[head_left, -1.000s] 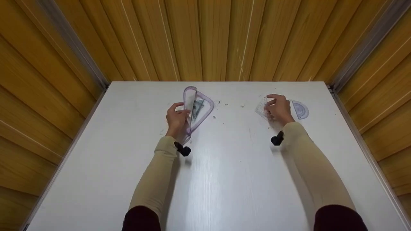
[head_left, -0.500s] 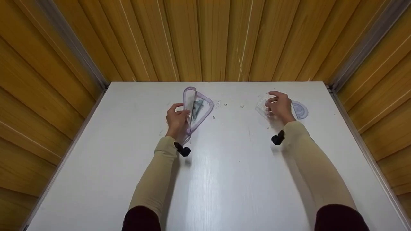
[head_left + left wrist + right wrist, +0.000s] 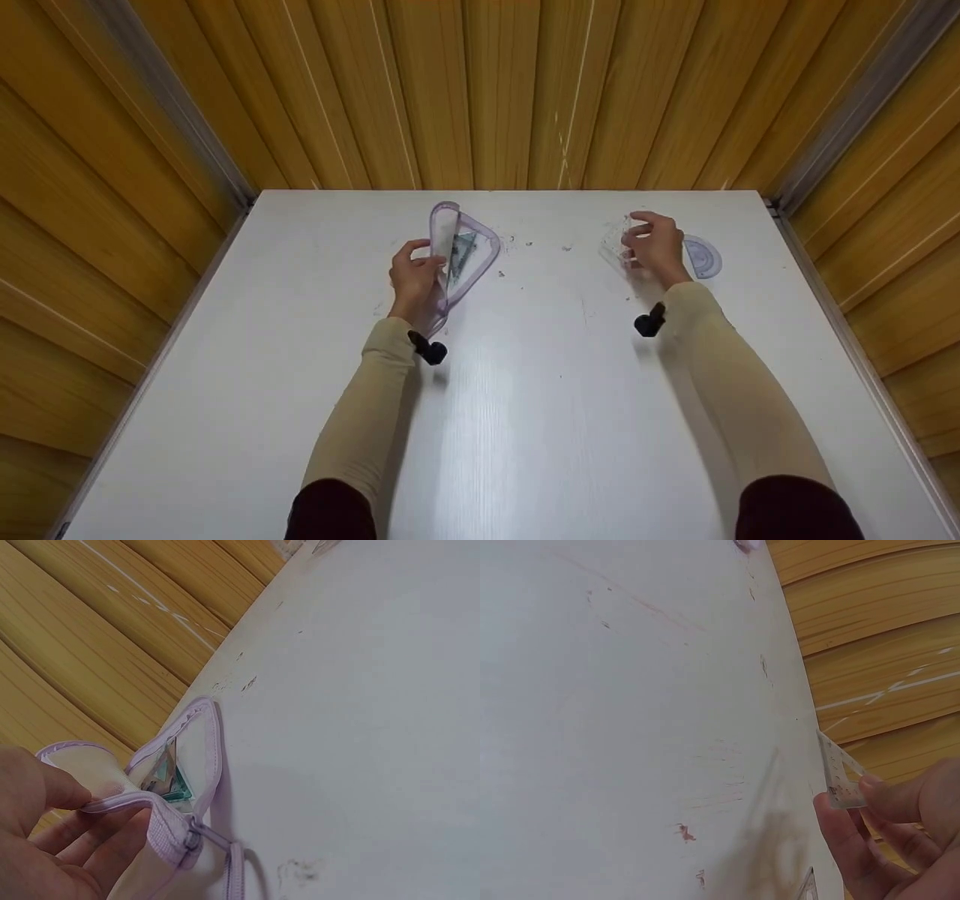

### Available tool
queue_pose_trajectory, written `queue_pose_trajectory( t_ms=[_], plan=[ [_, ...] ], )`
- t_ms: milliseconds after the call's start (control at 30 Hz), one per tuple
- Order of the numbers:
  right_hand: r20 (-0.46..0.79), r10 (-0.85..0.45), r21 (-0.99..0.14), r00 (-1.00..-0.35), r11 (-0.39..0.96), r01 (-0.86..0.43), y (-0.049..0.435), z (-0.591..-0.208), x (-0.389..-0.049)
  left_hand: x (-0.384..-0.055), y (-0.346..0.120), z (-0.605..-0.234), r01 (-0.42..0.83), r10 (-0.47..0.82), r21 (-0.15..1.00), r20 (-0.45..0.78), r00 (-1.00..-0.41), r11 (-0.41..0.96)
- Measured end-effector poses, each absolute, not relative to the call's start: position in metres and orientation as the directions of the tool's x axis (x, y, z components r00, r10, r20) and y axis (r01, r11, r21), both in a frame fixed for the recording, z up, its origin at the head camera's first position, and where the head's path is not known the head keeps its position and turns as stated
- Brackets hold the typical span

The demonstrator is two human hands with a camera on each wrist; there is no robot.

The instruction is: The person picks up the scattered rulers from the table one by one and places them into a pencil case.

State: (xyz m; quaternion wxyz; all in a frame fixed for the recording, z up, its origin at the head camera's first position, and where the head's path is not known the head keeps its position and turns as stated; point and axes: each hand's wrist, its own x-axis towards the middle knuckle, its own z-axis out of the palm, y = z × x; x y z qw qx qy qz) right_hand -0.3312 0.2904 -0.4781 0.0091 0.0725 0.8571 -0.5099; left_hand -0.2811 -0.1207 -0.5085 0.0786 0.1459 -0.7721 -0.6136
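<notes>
My left hand [image 3: 412, 277] pinches the edge of a clear zip pouch [image 3: 217, 757] with lilac trim, its mouth spread apart. Inside the pouch shows a greenish set square [image 3: 463, 251]; a zip pull [image 3: 214, 835] hangs at the pouch's corner. Over on the right, my right hand [image 3: 655, 247] pinches a clear set square [image 3: 835, 774] between thumb and fingers, tilted above the table with its shadow below. Just right of that hand lies a bluish protractor [image 3: 703, 257], flat on the table.
The white table [image 3: 517, 420] bears small dark marks and scratches. A wood-look panel wall [image 3: 495, 97] rises at its back edge, with similar panels on both sides. The corner of another clear piece [image 3: 808, 886] shows low in the right wrist view.
My right hand has moved slightly up and away, tilting the set square further. The left hand and the pouch stay in place.
</notes>
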Motion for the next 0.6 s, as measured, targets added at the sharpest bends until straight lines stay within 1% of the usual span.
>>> queue_pose_trajectory(
  t_ms=[600],
  plan=[
    [-0.092,0.107,-0.894,-0.990,0.428,0.130,0.275,-0.473,-0.334,-0.281,-0.121,-0.508,-0.139,-0.318,0.975,-0.078,-0.945,0.171]
  ],
)
